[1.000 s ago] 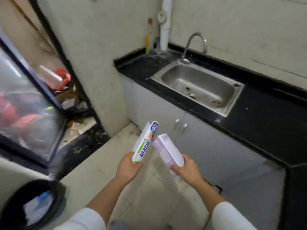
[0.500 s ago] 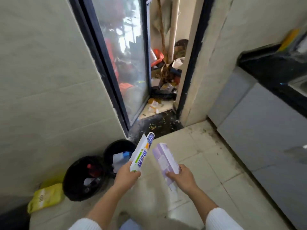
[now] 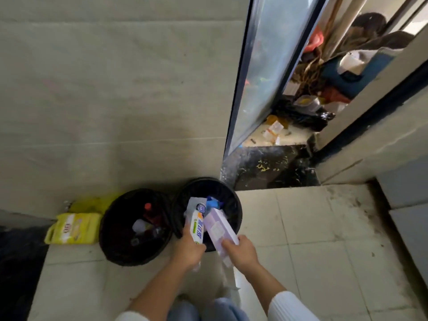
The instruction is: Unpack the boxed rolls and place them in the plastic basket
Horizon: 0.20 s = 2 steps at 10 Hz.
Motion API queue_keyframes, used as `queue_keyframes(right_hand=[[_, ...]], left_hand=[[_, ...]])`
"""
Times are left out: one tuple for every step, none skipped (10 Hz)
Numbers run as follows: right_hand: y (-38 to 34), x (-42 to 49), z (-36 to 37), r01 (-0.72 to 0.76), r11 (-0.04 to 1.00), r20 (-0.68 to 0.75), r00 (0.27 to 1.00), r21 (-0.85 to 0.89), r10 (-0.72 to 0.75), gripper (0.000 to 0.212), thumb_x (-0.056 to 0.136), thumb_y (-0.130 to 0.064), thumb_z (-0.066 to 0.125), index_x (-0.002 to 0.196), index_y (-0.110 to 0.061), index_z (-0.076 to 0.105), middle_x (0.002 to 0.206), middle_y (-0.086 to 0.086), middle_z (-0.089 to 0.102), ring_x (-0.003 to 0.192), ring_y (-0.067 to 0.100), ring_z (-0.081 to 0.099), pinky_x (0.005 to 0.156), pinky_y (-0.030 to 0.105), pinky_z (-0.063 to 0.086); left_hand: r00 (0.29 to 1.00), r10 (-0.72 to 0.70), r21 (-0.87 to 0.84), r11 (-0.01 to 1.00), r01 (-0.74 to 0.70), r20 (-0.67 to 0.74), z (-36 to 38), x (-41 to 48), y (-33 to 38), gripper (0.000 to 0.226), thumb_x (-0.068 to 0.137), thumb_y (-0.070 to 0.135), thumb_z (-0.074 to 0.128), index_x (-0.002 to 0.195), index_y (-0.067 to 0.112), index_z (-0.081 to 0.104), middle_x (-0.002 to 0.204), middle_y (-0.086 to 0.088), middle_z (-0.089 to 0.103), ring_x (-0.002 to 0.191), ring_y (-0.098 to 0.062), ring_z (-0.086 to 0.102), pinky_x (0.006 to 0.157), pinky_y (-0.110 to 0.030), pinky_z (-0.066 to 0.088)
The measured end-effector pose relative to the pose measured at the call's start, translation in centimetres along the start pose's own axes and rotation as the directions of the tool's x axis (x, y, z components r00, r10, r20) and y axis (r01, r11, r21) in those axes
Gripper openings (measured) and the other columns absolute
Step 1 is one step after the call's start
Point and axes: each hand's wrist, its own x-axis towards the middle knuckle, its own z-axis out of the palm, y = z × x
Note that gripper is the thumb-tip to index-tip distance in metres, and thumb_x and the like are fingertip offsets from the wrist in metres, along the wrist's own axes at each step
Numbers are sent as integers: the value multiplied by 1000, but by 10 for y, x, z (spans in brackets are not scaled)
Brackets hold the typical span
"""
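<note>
My left hand (image 3: 188, 252) grips a long white box with green and orange print (image 3: 197, 227), its far end tilted over the right black bin (image 3: 235, 206). My right hand (image 3: 242, 251) holds a pale purple box (image 3: 220, 229) right beside it, also angled over that bin. Inside the bin lie white and blue scraps. No rolls and no plastic basket are in view.
A second black bin (image 3: 111, 218) with bottles and rubbish stands to the left, touching the first. A yellow bag (image 3: 71, 229) lies against the wall beside it. A glass sliding door (image 3: 264, 72) and a cluttered balcony (image 3: 324, 89) are ahead right; grey cabinets (image 3: 407, 205) at right.
The view has swung from the sink counter down to the floor bins. Both hands with their boxes have come over the right bin.
</note>
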Motion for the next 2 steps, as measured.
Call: queue_keyframes(right_hand=[[8, 61, 26, -20, 999, -12, 1000, -39, 19, 43, 83, -34, 65, 110, -6, 47, 104, 10, 57, 83, 23, 57, 48, 21, 37], [11, 100, 41, 43, 998, 2, 999, -56, -43, 35, 84, -35, 65, 97, -8, 47, 86, 3, 53, 68, 13, 51, 47, 21, 35]], left_hand=[[998, 1, -29, 1000, 1, 56, 20, 58, -19, 78, 83, 17, 55, 149, 24, 14, 129, -15, 56, 105, -29, 59, 78, -30, 46], [996, 35, -85, 996, -29, 79, 30, 97, -29, 70, 85, 20, 52, 148, 24, 21, 130, -10, 56, 107, -24, 58, 88, -34, 48]])
